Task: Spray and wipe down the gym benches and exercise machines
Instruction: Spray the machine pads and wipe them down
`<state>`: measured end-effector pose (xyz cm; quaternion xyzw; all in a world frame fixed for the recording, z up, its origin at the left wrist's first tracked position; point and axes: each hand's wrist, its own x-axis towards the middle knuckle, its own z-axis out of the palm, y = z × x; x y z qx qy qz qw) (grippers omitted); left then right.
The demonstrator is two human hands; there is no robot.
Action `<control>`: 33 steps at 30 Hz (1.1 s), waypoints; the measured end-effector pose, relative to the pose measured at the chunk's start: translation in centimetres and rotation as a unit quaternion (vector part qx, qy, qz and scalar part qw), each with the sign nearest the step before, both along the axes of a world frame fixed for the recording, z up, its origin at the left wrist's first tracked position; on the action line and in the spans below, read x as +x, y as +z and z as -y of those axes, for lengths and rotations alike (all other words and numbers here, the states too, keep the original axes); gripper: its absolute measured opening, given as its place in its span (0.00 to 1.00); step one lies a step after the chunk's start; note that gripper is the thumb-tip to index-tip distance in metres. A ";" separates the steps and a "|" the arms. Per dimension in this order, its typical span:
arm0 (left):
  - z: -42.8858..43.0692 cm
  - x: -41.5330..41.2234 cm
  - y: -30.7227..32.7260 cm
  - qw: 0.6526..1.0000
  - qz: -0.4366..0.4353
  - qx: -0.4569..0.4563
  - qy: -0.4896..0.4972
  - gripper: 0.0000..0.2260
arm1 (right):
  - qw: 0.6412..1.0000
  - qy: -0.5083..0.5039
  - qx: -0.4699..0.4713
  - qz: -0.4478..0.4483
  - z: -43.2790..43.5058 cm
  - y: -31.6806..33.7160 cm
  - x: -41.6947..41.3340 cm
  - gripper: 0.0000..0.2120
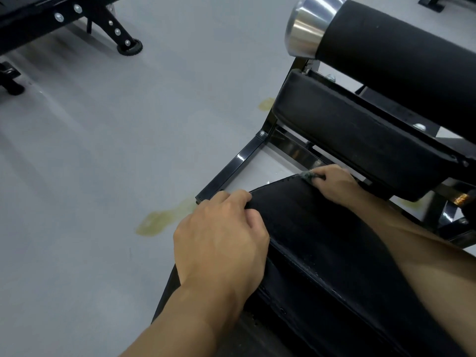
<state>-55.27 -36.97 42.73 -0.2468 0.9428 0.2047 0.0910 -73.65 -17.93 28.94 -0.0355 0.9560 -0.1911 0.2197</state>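
Note:
A black padded bench seat [322,233] runs from the lower right toward the middle. My left hand [221,238] grips its left edge near the far corner, fingers curled over the rim. My right hand [334,182] pinches a small grey cloth [307,175] and presses it on the far end of the pad. Beyond it stands a second black pad [355,135] and above that a black foam roller [401,55] with a chrome end cap [309,24].
The black steel frame [231,171] of the machine lies on the grey floor left of the pad. Yellowish stains [159,220] mark the floor nearby. Another black machine's leg and foot [126,42] stand at the top left. Open floor lies between them.

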 end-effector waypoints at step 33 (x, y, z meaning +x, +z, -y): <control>-0.5 0.1 0.1 0.999 -0.031 -0.008 0.034 0.18 | 0.996 0.054 -0.047 -0.059 -1.7 2.0 4.0 0.08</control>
